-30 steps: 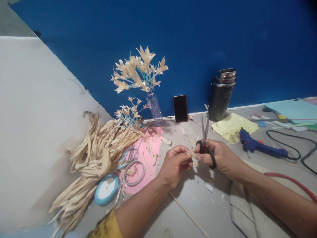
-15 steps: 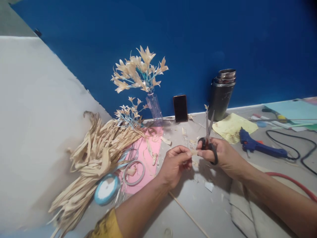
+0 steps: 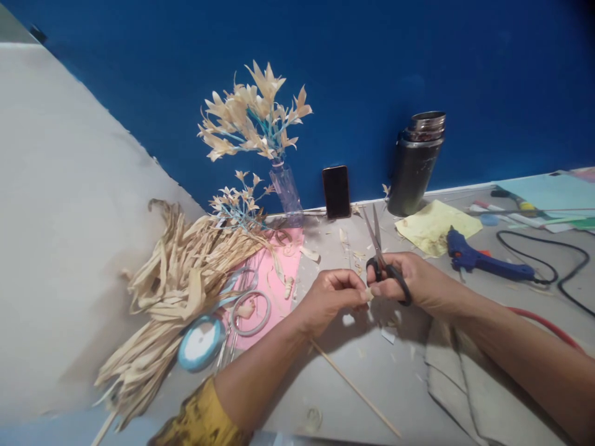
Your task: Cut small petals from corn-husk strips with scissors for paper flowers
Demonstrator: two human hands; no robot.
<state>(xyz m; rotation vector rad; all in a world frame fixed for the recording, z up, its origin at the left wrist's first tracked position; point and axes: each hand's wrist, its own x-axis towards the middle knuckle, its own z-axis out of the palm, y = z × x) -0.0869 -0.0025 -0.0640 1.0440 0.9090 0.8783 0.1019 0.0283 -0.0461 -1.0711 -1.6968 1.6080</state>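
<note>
A small pale piece of husk (image 3: 369,294) is pinched between the fingertips of my left hand (image 3: 332,299), near the middle of the table. My right hand (image 3: 409,279) holds black-handled scissors (image 3: 377,238), blades pointing up and slightly apart, and its thumb and finger touch the same piece. Both hands are closed and nearly touching. Husk scraps lie on the table behind them. A bundle of dried husks (image 3: 186,279) lies to the left, beside a pink sheet (image 3: 272,279). A thin stick (image 3: 356,387) lies below my hands.
Husk flowers (image 3: 255,114) stand in a clear bottle (image 3: 286,193) by the blue wall, near a phone (image 3: 336,192) and a dark flask (image 3: 416,167). A blue glue gun (image 3: 488,260) with its cord lies right, near yellow paper (image 3: 437,226). Ribbon (image 3: 201,344) and a tape ring (image 3: 251,332) lie left.
The view has shifted slightly. My hands have drawn closer together around the pale piece, and the scissors have tilted leftward.
</note>
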